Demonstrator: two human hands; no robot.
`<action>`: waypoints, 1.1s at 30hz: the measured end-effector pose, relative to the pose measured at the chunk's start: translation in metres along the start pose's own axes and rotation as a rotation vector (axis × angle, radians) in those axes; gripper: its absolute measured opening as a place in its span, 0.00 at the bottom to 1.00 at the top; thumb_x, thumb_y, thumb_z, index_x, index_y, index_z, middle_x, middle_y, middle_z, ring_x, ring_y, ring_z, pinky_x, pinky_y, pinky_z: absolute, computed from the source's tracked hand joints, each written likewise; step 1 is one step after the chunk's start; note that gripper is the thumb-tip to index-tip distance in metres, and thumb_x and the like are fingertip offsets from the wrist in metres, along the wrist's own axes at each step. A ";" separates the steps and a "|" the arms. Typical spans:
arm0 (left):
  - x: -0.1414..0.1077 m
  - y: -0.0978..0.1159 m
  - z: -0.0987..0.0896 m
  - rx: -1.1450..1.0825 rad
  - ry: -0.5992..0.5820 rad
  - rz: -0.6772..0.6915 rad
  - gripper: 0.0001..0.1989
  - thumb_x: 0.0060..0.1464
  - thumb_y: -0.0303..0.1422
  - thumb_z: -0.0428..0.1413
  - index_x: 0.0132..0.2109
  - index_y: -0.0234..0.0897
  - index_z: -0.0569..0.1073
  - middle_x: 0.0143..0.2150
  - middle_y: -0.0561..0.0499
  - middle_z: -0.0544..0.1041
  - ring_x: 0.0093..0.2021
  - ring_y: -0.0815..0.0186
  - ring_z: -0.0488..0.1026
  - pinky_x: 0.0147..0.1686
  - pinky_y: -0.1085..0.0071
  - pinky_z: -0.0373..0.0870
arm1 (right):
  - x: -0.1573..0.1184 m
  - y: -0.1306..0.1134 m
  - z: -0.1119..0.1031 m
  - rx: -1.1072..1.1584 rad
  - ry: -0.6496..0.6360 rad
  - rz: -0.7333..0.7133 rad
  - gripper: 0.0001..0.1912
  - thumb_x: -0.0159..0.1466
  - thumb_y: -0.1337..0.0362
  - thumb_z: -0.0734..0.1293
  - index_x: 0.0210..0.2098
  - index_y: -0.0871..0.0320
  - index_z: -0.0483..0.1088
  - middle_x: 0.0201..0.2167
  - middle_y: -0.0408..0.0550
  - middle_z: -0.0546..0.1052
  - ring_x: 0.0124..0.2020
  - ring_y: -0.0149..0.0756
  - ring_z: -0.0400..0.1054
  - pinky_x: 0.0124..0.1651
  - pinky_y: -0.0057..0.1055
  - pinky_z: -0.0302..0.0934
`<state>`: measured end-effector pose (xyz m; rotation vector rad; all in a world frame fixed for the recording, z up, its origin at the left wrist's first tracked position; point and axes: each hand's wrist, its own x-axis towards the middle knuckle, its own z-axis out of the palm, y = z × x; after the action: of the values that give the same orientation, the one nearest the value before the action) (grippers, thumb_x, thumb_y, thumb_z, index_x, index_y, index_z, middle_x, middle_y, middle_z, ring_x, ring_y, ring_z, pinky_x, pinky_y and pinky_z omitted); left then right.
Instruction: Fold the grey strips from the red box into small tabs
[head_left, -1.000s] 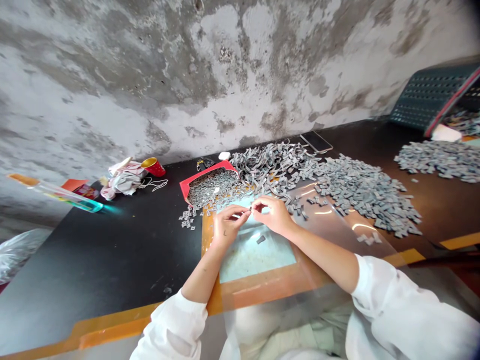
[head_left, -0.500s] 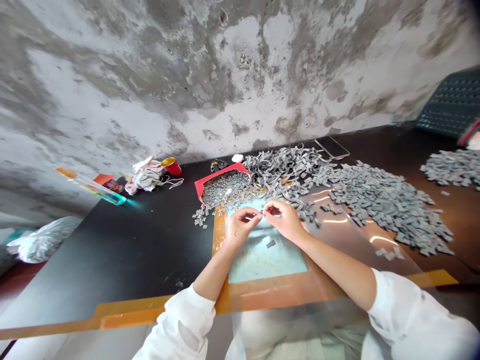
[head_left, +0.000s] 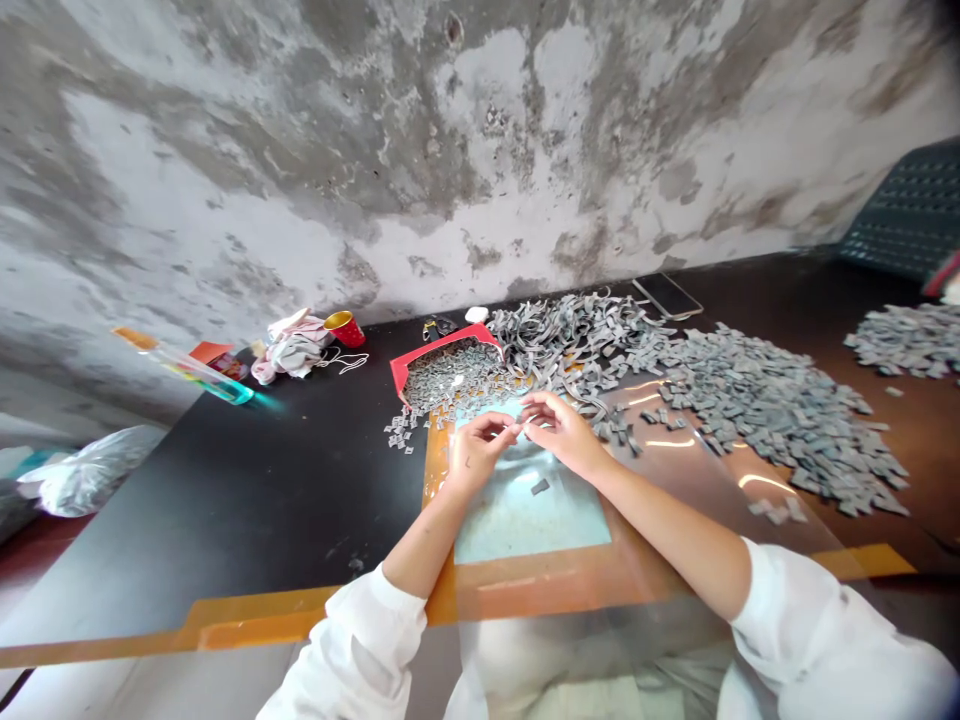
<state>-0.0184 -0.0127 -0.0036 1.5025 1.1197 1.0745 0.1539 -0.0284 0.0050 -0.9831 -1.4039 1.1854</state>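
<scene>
My left hand (head_left: pixel 480 455) and my right hand (head_left: pixel 564 436) meet fingertip to fingertip over a pale blue sheet (head_left: pixel 534 528). Both hands are pinched around a small grey piece (head_left: pixel 518 424), mostly covered by the fingers. The right index finger is lifted slightly from the thumb. Below the hands, a single flat grey tab (head_left: pixel 540 487) lies on the sheet. Just beyond them a red box (head_left: pixel 397 372) spills many tiny grey bits (head_left: pixel 456 378). Behind the right hand is a heap of grey strips (head_left: pixel 581 335).
Grey tabs (head_left: pixel 780 410) form a wide heap at right, with another pile (head_left: pixel 907 340) farther off. A phone (head_left: pixel 667 297) lies near the wall. A red cup (head_left: pixel 345 330), cloths (head_left: pixel 294 345) and a clear tube of blue liquid (head_left: pixel 195 372) sit at left. Orange tape (head_left: pixel 259 615) lines the front edge.
The right fingers have opened slightly and shifted a little left, with the index finger raised. The left hand stays nearly in place. The view has shifted slightly.
</scene>
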 end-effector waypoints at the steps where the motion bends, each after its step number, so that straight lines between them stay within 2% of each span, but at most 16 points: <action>1: 0.000 0.001 0.000 -0.022 0.002 -0.007 0.13 0.47 0.41 0.63 0.34 0.35 0.76 0.27 0.51 0.76 0.26 0.69 0.73 0.28 0.75 0.68 | 0.001 0.001 -0.001 0.039 -0.033 0.023 0.16 0.58 0.63 0.67 0.46 0.55 0.68 0.39 0.46 0.74 0.38 0.32 0.70 0.43 0.31 0.66; 4: 0.001 0.002 0.001 -0.059 0.003 -0.031 0.13 0.47 0.41 0.63 0.33 0.35 0.76 0.27 0.52 0.76 0.25 0.70 0.73 0.27 0.75 0.68 | 0.003 0.001 -0.003 0.090 -0.084 0.077 0.13 0.58 0.61 0.68 0.42 0.56 0.72 0.38 0.46 0.76 0.37 0.33 0.71 0.44 0.33 0.66; 10: 0.000 0.004 0.001 0.005 -0.021 -0.035 0.14 0.48 0.42 0.63 0.34 0.35 0.75 0.28 0.52 0.75 0.26 0.70 0.72 0.28 0.75 0.68 | 0.005 -0.004 -0.005 0.050 -0.039 0.093 0.11 0.57 0.58 0.69 0.36 0.58 0.74 0.33 0.45 0.76 0.31 0.31 0.69 0.38 0.31 0.65; 16: -0.004 0.006 0.004 0.063 -0.130 0.016 0.11 0.56 0.39 0.56 0.39 0.36 0.69 0.30 0.51 0.74 0.30 0.68 0.73 0.30 0.73 0.68 | 0.005 0.004 -0.001 0.042 0.026 0.086 0.08 0.55 0.60 0.70 0.32 0.58 0.74 0.29 0.45 0.76 0.32 0.32 0.70 0.38 0.30 0.65; 22: -0.012 0.004 0.009 0.217 -0.112 0.073 0.07 0.59 0.36 0.50 0.41 0.38 0.63 0.28 0.55 0.71 0.27 0.69 0.68 0.28 0.74 0.63 | -0.001 0.003 0.007 0.174 0.016 0.158 0.08 0.55 0.59 0.70 0.29 0.56 0.71 0.26 0.41 0.74 0.29 0.31 0.70 0.35 0.30 0.66; 28: -0.014 0.005 0.010 0.270 -0.129 0.070 0.06 0.60 0.36 0.48 0.41 0.39 0.61 0.26 0.57 0.67 0.25 0.70 0.64 0.28 0.74 0.58 | -0.003 0.006 0.004 0.042 0.001 0.129 0.10 0.57 0.55 0.69 0.33 0.56 0.71 0.28 0.43 0.74 0.29 0.33 0.69 0.36 0.31 0.67; 33: -0.015 0.010 0.009 0.418 -0.115 0.077 0.06 0.58 0.34 0.48 0.42 0.40 0.63 0.28 0.57 0.66 0.27 0.70 0.63 0.29 0.73 0.57 | -0.006 0.002 -0.002 -0.306 -0.031 0.014 0.09 0.61 0.56 0.65 0.36 0.55 0.70 0.31 0.45 0.76 0.33 0.36 0.71 0.37 0.31 0.65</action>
<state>-0.0117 -0.0304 0.0026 1.9210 1.2663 0.8226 0.1565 -0.0337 0.0020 -1.1907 -1.6373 1.0172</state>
